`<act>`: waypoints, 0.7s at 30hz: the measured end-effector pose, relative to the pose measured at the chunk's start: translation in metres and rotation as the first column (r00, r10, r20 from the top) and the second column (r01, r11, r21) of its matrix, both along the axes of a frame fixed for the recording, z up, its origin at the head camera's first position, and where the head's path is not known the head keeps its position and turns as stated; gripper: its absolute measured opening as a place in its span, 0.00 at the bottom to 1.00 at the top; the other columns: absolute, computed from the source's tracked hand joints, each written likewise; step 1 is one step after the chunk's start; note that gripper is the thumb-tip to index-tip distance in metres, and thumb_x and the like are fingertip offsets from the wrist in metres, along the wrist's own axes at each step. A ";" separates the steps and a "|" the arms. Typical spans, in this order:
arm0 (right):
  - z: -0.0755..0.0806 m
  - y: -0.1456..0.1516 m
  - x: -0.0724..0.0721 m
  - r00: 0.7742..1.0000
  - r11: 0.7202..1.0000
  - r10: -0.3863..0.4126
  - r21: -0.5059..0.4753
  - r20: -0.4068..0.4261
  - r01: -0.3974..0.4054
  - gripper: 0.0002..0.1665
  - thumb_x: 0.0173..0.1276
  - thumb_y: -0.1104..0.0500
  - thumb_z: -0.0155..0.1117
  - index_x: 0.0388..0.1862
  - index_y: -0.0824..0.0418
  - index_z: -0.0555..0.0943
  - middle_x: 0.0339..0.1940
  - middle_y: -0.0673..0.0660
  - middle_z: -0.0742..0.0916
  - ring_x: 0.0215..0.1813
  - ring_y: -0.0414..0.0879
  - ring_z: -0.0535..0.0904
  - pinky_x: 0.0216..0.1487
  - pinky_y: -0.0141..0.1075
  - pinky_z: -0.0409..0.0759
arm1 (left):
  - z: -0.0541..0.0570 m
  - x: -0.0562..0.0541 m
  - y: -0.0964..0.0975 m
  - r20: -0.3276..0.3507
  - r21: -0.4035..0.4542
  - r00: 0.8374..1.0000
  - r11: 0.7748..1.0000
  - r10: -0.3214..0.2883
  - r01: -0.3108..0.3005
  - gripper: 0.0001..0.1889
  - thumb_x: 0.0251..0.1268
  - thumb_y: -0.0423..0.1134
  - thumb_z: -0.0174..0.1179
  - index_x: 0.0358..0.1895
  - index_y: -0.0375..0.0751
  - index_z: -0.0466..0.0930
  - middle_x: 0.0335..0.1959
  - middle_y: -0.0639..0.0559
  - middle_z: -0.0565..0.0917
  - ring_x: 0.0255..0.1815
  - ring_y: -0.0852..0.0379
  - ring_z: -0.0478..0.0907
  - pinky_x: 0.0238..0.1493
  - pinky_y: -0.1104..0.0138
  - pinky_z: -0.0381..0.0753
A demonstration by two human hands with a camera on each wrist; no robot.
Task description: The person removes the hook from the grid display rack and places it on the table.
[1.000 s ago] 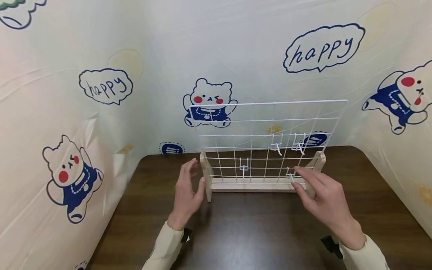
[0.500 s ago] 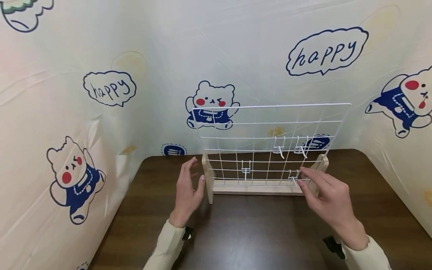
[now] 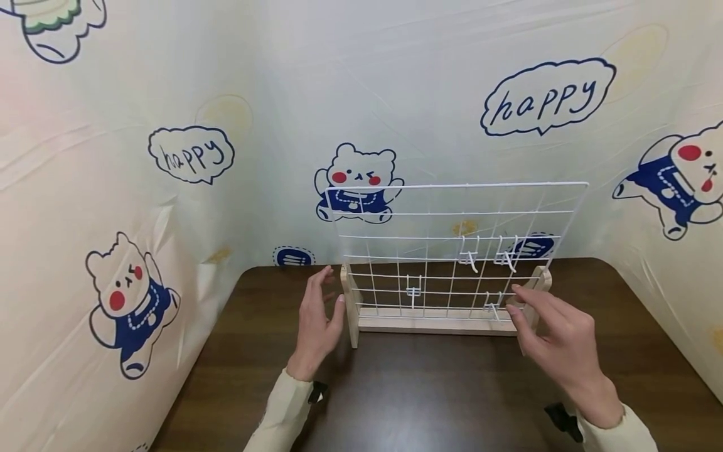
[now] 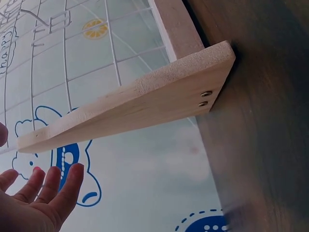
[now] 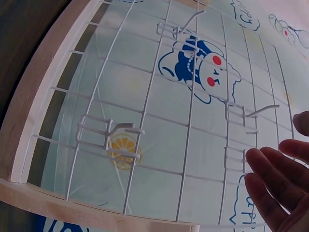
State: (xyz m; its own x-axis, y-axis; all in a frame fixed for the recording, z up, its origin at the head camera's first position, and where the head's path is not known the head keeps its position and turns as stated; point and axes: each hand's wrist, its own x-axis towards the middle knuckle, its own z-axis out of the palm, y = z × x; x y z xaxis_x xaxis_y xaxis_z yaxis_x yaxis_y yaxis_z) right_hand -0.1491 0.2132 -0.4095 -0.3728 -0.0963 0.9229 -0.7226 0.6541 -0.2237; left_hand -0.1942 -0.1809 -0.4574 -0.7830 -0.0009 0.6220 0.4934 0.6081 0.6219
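Note:
A white wire grid panel (image 3: pixel 457 185) stands upright in a wooden stand (image 3: pixel 440 324). Several white wire hooks hang on it: an upper pair, a lower left hook (image 3: pixel 414 291) and a lower right hook (image 3: pixel 493 307). My left hand (image 3: pixel 316 329) is just left of the stand's left side support (image 3: pixel 350 307), its fingers loosely bent with nothing in them; the left wrist view shows a gap between that hand (image 4: pixel 41 208) and the support (image 4: pixel 145 104). My right hand (image 3: pixel 567 339) hovers in front of the right support, beside the lower right hook, fingertips apart from it and holding nothing.
The stand rests on a dark brown table (image 3: pixel 390 389), toward its back edge. Behind and on both sides hangs a pale curtain (image 3: pixel 271 125) printed with bears and speech bubbles. Black straps (image 3: pixel 565 422) are on the wrists over light sleeves.
My right hand has drawn back a little to the right from the lower right hook, its fingertips leaving it. The left hand keeps its place by the stand. The head view has tilted slightly.

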 end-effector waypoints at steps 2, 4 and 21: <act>0.000 0.000 -0.001 1.000 1.000 0.007 -0.012 -0.018 -0.007 0.31 0.77 0.41 0.60 0.42 0.70 0.90 0.32 0.64 0.92 0.34 0.41 0.87 0.58 0.11 0.71 | 0.000 -0.002 0.000 0.005 0.010 1.000 1.000 -0.007 0.007 0.30 0.73 0.32 0.59 0.76 0.42 0.64 0.68 0.42 0.75 0.65 0.39 0.77 0.54 0.46 0.88; 0.001 0.000 -0.001 1.000 1.000 0.010 -0.019 -0.026 -0.011 0.31 0.77 0.42 0.60 0.42 0.70 0.90 0.31 0.64 0.92 0.34 0.38 0.86 0.58 0.11 0.71 | 0.000 -0.004 0.000 0.006 0.017 1.000 1.000 -0.014 0.014 0.29 0.74 0.33 0.58 0.76 0.42 0.64 0.68 0.43 0.75 0.66 0.39 0.77 0.54 0.46 0.88; 0.006 -0.004 -0.009 0.999 0.999 0.023 -0.035 -0.027 -0.024 0.32 0.77 0.42 0.61 0.41 0.72 0.89 0.32 0.65 0.92 0.33 0.45 0.86 0.57 0.11 0.71 | 0.004 -0.010 -0.001 -0.006 0.027 0.999 0.999 -0.034 0.035 0.28 0.74 0.33 0.56 0.76 0.41 0.65 0.68 0.37 0.75 0.66 0.43 0.77 0.54 0.47 0.88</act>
